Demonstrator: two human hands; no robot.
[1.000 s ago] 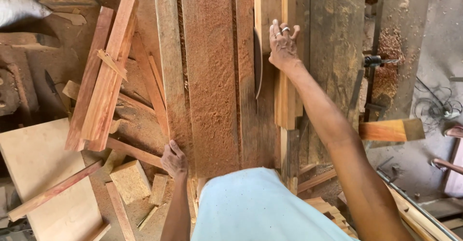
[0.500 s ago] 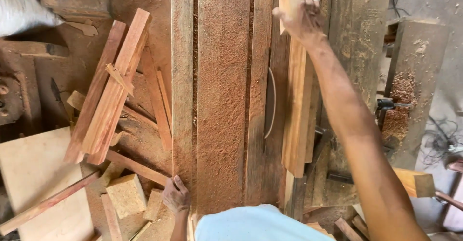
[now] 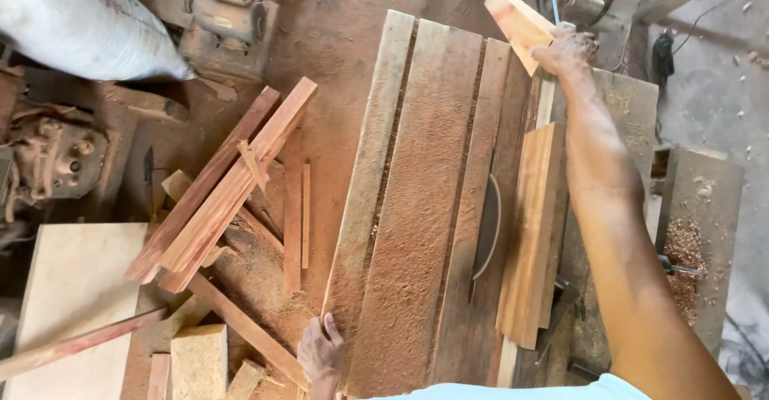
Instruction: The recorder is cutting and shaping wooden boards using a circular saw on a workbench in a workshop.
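The right hand [image 3: 567,50] reaches to the far end of the sawdust-covered counter [image 3: 416,208], its fingers [image 3: 578,41] wrapped around one end of a short pale wood block [image 3: 519,25], which is lifted off the surface and tilts up toward the far left. The left hand [image 3: 320,350] rests at the near left edge of the counter, its fingers curled loosely over the plank edge and gripping nothing else. In the middle of the counter the curved saw blade [image 3: 487,228] stands up from its slot. Just to its right lies a long flat board [image 3: 530,236], running near to far and sitting apart from the lifted block. On the floor to the left of the counter a bundle of reddish planks [image 3: 220,188] lies slanted, with thinner strips [image 3: 294,208] beside it and smaller offcuts [image 3: 199,360] near the bottom. A wide pale sheet of board [image 3: 76,304] lies at the near left, and a white sack [image 3: 84,20] sits at the far left. Loose sawdust covers both the floor and the counter top.
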